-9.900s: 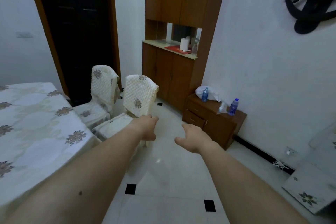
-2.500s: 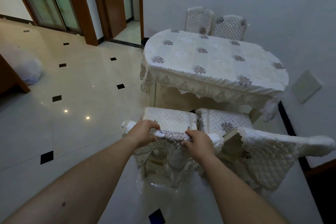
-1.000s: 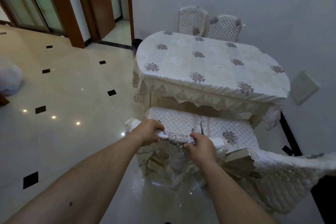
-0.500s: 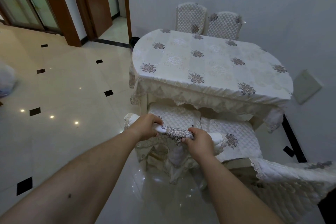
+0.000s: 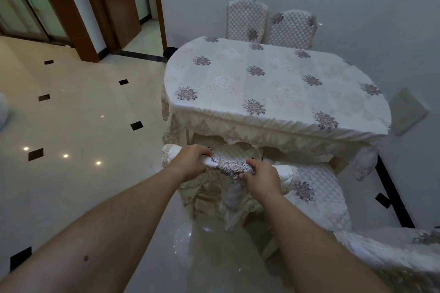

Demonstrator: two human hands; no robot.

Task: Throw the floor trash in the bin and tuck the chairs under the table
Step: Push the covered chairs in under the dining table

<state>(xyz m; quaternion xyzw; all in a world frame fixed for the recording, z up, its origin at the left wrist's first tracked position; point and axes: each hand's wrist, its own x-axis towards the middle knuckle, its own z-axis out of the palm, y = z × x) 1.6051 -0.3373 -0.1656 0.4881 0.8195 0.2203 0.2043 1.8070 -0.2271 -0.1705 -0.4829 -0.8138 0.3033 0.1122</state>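
Observation:
A chair in a cream quilted cover stands at the near side of the oval table; most of its seat is under the table's lace edge. My left hand and my right hand both grip the top rail of its backrest. A second covered chair stands to its right, its seat mostly out from under the table and its backrest at the lower right. Two more covered chairs stand at the far side of the table against the wall. No floor trash or bin can be made out.
Glossy cream floor tiles with small black squares spread out to the left. Brown door frames and an open doorway lie at the far left. A grey wall runs behind and right of the table, with a black skirting strip.
The chair I hold has slid forward under the table over the last second; its seat, earlier well exposed, is now mostly hidden. Both hands have kept their grip.

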